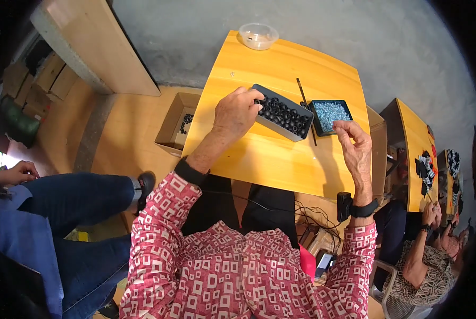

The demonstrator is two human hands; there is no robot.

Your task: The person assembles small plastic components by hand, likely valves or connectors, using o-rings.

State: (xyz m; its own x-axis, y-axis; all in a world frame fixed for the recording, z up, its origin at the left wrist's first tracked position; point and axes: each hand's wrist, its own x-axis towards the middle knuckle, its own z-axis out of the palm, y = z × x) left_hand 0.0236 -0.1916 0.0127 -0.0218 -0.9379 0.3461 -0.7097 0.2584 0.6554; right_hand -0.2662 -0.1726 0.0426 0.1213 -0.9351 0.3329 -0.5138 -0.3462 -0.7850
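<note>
A grey rectangular box [292, 135] full of small round black pieces [283, 114] sits on the yellow table. Over its left end is my left hand [234, 114], with fingers and thumb curled together at the black pieces; whatever lies between the fingertips is too small to make out. To the right stands a small dark tray [331, 133] with many tiny pale-blue, glassy-looking pieces [331, 112]. My right hand [356, 142] is at its near right corner, thumb and forefinger pinched together. Anything in that pinch is too small to name. A thin dark stick [301, 93] lies between the two containers.
A clear round bowl [258, 37] stands at the table's far edge. Beside the table's left edge, a cardboard box [168, 125] on the floor holds some black pieces. Cables [320, 218] lie below the near edge. A seated person [78, 212] is at left; others work at right.
</note>
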